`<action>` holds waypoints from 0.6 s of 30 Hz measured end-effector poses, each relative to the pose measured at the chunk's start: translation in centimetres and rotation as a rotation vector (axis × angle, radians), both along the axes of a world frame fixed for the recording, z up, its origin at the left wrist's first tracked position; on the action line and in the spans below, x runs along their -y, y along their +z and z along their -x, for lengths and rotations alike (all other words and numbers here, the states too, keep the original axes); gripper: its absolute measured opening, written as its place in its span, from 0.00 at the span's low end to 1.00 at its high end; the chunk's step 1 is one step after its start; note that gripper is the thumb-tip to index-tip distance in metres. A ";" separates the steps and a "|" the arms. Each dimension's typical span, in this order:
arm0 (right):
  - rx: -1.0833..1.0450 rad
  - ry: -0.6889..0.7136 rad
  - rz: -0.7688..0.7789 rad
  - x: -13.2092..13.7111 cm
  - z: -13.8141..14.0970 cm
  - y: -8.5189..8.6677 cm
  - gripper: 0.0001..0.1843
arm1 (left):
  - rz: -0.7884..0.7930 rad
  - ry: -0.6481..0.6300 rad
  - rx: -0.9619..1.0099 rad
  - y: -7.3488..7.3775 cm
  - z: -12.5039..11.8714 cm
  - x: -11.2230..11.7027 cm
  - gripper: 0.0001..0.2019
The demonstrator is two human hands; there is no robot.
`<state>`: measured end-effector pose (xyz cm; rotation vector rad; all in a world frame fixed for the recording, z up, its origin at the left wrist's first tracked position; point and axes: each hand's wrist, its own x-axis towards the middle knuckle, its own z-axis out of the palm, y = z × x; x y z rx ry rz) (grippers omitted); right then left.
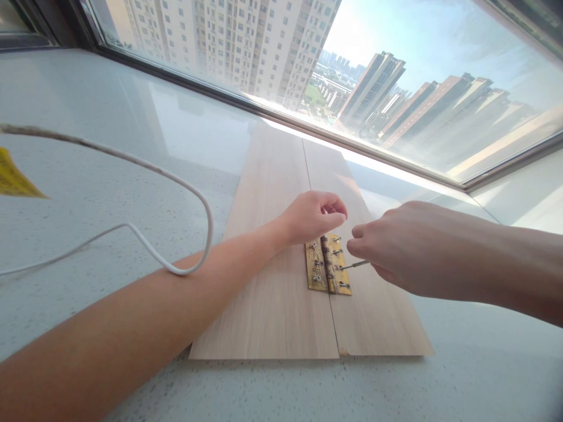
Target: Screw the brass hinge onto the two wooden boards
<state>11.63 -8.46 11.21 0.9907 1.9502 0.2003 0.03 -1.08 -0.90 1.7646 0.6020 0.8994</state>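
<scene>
A worn yellow hinge (pixel 313 281) lies opened flat across the seam of two pale wooden boards, the left board (pixel 268 319) and the right board (pixel 378 322). Several screws (pixel 345 285) stand up or lean in both its leaves. My right hand (pixel 409 246) is closed around a thin metal screwdriver (pixel 358 264), its handle hidden in my fist. The shaft's tip reaches a screw on the right leaf. Just above the hinge's far end, my left hand (pixel 314 217) has its fingers curled in towards the thumb; anything between them is too small or hidden to tell.
Both boards rest on a speckled white counter (pixel 153 392). A white cable (pixel 206 217) loops in from the left, passing over my left forearm. A yellow tag (pixel 17 176) shows at the left edge. Beyond the boards runs a dark window frame (pixel 246 105), with tall buildings outside.
</scene>
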 end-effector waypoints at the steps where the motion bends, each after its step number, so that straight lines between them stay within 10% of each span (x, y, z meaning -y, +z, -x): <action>1: 0.014 0.007 0.007 0.0 0.0 0.0 0.09 | 0.001 0.001 -0.001 0.0 0.0 0.0 0.05; 11: -0.071 0.005 -0.037 0.1 -0.3 -0.2 0.06 | 0.017 0.038 0.029 0.2 0.0 0.1 0.08; 18: -0.001 0.022 0.003 0.0 -0.1 0.2 0.10 | 0.059 0.374 -0.060 0.3 0.4 -0.4 0.23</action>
